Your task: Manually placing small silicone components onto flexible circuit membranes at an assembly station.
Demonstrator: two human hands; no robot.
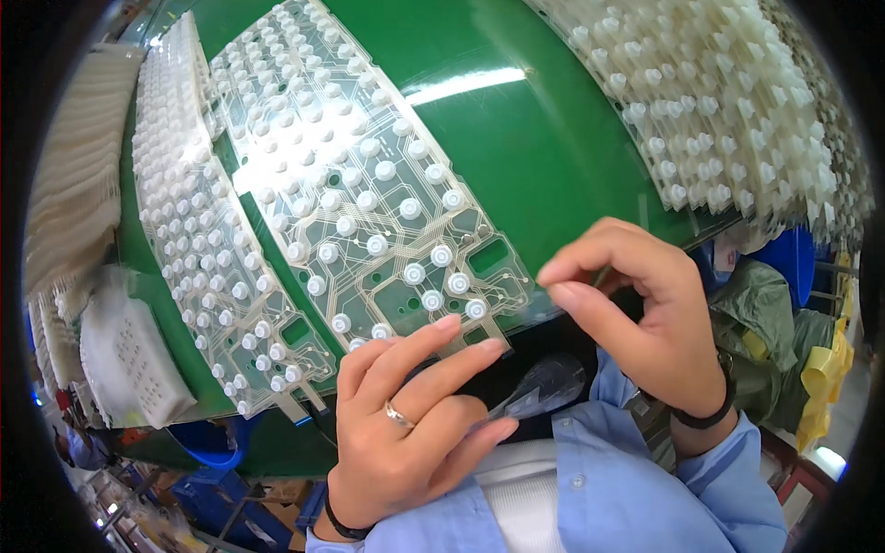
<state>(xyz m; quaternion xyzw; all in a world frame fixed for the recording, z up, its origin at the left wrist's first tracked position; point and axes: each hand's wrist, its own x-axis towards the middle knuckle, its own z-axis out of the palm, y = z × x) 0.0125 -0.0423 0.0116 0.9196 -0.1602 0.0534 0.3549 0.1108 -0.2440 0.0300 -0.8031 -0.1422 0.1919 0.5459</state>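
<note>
A clear keyboard membrane sheet (392, 217), with silvery traces and many white rubber domes, lies in front of me on the green table. My left hand (406, 415), with a ring on one finger, is at its near edge beside the connector tail. Two of its fingers stretch over that edge. A small clear plastic film (548, 382) sticks out from between the thumb and a bent finger. My right hand (641, 309) is closed in a pinch just off the sheet's near right corner. Whatever lies between those fingertips is too small to make out.
Another domed membrane stack (207, 249) lies to the left. More piled sheets (701, 101) stand at the far right, and whitish stacks (83, 147) line the left edge. A blue bin (207, 442) sits below the table edge. Green bags (761, 309) hang at right.
</note>
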